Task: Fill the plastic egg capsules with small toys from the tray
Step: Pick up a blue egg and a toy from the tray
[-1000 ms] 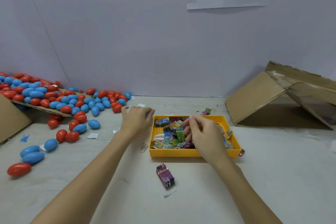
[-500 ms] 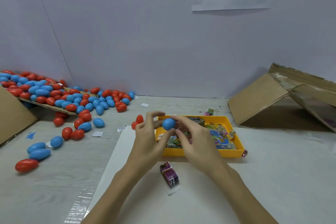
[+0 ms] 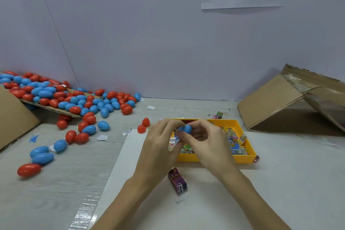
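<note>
The left hand [image 3: 160, 140] and the right hand [image 3: 207, 142] meet above the near-left corner of the yellow plastic tray [image 3: 242, 158], and between them sits a small blue plastic egg capsule [image 3: 185, 129]. The left fingers [image 3: 169, 124] curl over the capsule's left end and pinch it; the right fingers [image 3: 200, 124] arch over its right end and grip that side, thumb tucked below. The step looks like parting or closing the two halves. To do it well, each hand should hold one half only, clear of the seam, and twist gently along the egg's long axis over the tray, so a dropped toy lands among the small wrapped toys [image 3: 234, 144]. Whether the seam is open is hidden by the fingertips. A purple packet [image 3: 177, 181] lies on the worktop [image 3: 280, 183] below the wrists.
</note>
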Tool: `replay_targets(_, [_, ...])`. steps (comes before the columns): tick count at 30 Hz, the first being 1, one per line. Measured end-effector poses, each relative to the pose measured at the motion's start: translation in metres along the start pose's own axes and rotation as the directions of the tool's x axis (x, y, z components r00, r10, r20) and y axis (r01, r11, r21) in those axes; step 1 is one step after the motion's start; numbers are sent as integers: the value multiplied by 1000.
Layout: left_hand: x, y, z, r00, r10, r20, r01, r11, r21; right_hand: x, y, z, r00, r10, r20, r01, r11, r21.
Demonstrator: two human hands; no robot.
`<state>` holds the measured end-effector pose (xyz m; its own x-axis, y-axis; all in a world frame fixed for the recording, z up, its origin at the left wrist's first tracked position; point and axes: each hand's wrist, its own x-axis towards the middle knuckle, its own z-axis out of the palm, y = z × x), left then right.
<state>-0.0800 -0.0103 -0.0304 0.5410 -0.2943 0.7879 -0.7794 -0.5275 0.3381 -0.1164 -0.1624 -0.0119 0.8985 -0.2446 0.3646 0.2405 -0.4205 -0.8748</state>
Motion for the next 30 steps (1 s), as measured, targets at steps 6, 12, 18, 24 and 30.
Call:
replay_targets(6, [3,5,-4,984,-178,1,173,956,-235,1,0,-6,996,8,89,-21,990,142])
replay_targets(12, [4,4,-7,963,-268,38,268,925,-269,-1,-2,3,1000,28,2,-28,986,163])
replay_targets(18, [3,3,-7,988,-98,123,135,929,-344,0,-4,-1,997,73,-25,-66,977,203])
replay_targets(24, [5,0,-8,986,-150,72,165,925,-341,-1,-6,-1,999,42,5,-42,974,223])
replay_targets(30, [5,-2,-8,980,-175,97,198,924,-326,-1,-3,1,999,43,13,-45,974,223])
